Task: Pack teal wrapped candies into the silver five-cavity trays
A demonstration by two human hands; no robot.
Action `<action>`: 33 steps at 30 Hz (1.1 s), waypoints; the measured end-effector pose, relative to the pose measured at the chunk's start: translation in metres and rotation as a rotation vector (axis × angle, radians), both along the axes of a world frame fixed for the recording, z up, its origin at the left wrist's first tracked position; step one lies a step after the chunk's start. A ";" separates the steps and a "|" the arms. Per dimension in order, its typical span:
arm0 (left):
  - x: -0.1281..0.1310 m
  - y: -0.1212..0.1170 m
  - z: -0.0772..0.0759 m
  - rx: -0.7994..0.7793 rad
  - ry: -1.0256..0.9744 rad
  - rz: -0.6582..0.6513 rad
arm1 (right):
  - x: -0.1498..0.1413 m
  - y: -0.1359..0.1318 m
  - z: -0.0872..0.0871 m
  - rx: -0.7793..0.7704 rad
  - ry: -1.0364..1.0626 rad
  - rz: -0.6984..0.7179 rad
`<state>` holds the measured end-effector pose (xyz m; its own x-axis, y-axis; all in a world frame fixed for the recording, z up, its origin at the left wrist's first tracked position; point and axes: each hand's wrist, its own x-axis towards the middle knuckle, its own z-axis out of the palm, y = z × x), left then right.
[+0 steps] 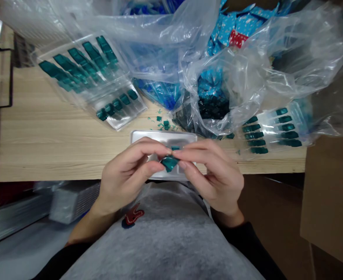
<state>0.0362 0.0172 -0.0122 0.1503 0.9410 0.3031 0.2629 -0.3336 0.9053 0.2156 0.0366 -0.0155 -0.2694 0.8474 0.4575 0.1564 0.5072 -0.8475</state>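
Note:
My left hand (130,171) and my right hand (212,175) meet over the near edge of a wooden table (43,132). Both pinch one small teal plastic piece (169,162) between thumb and fingertips. Just behind them lies a clear plastic tray (162,137), partly hidden by my fingers. A second small teal piece (175,148) shows just above my fingertips; whether it rests in the tray I cannot tell.
A clear tray holding rows of teal pieces (86,77) lies at the back left, another filled tray (270,130) at the right. Large clear plastic bags (247,74) with blue packets crowd the back. Loose teal bits (162,123) lie behind the tray. A cardboard box (329,194) stands at the right.

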 end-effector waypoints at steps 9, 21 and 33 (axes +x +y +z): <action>0.001 -0.004 -0.004 0.078 0.175 0.080 | -0.013 -0.006 -0.010 -0.011 0.027 -0.061; 0.006 -0.009 -0.009 0.090 0.191 0.080 | -0.007 -0.014 -0.023 -0.501 0.426 0.156; -0.035 -0.018 -0.005 0.067 0.778 -0.336 | 0.037 0.008 -0.046 0.038 -0.251 -0.065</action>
